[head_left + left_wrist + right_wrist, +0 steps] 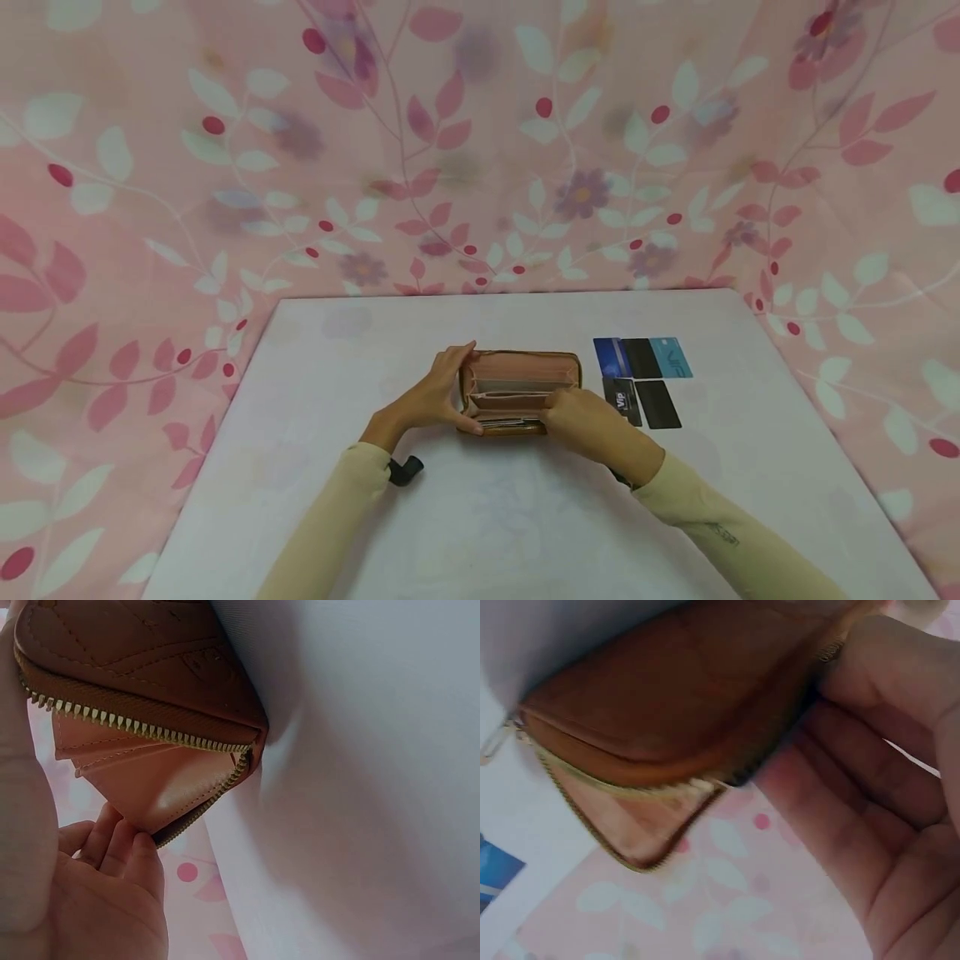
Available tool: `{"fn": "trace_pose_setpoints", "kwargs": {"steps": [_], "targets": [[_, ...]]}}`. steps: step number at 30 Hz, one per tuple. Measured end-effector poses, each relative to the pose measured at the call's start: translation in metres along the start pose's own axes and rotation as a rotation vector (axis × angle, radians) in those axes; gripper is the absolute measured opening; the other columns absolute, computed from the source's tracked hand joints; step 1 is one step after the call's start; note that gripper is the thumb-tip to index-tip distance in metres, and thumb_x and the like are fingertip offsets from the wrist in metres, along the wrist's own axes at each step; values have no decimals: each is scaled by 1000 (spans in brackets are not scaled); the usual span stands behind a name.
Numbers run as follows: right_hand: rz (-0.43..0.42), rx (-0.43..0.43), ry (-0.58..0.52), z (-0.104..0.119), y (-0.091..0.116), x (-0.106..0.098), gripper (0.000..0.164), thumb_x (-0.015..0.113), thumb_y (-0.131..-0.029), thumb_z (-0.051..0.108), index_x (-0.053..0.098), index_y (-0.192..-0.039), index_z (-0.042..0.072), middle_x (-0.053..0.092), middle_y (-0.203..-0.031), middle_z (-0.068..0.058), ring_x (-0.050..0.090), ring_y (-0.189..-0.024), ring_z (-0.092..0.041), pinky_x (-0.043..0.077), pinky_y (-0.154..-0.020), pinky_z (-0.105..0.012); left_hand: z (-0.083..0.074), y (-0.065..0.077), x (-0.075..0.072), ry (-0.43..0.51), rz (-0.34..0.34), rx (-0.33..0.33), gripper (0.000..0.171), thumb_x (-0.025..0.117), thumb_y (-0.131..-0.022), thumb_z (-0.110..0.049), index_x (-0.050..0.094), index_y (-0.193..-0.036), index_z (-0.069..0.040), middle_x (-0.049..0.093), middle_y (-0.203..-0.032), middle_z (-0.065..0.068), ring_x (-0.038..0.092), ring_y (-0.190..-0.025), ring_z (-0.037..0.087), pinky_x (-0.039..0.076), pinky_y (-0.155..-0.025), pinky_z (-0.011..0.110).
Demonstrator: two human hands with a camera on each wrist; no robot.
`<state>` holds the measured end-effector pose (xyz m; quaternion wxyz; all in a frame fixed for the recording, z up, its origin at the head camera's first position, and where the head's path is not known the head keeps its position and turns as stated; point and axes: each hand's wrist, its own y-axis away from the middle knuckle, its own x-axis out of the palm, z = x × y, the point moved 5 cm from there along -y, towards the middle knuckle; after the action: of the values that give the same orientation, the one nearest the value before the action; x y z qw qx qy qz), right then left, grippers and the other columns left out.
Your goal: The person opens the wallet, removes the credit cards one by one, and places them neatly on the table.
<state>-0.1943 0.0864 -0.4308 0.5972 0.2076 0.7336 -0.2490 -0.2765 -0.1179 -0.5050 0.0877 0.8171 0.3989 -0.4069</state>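
Left hand [433,398], fingers clamped on open wallet [521,367]; right hand [588,423] at its right end, can't tell fingers' grip.

In the right wrist view the wallet [682,697] is blurred and a blue card [495,864] cut off; sleeve lettering [723,534] is illegible.

Muted, even light covers the table [495,533] in the head view, with a faint shadow beside the left sleeve [322,525]. In the left wrist view a small glare sits inside the wallet [150,697], and broad, soft-edged shadow spreads rightward. The right wrist view is dimmer and blurred, its cloth [712,907] out of focus
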Motion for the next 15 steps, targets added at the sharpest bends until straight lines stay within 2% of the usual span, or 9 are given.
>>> {"fn": "trace_pose_setpoints", "kwargs": {"steps": [4,10,13,15], "targets": [[-112,1,-31,0,3,-14,11,80,-72,1,71,-70,7,54,-62,1,52,-55,-10,47,-50,-23,-1,1,-1,2,-11,13,135,87,-59,-59,6,-157,-15,30,-148,5,25,-133,21,29,-108,47],[-165,81,-211,-13,9,-22,14,75,-72,-2,67,-68,9,49,-61,5,41,-54,-5,40,-51,-21,-1,1,0,6,-23,28,136,86,-59,-60,5,-157,-15,31,-147,4,25,-133,21,30,-108,47],[-235,83,-307,-22,14,-28,16,73,-73,-3,66,-69,11,53,-63,6,44,-56,-4,41,-53,-20,1,1,1,16,-28,17,136,87,-59,-58,4,-157,-15,31,-147,4,26,-133,20,29,-109,47],[-294,107,-376,-32,19,-31,15,72,-74,-3,68,-72,11,57,-66,6,50,-57,-2,44,-53,-18,2,2,2,22,-34,11,136,89,-59,-56,4,-157,-15,31,-147,4,26,-133,19,29,-109,46]]}}
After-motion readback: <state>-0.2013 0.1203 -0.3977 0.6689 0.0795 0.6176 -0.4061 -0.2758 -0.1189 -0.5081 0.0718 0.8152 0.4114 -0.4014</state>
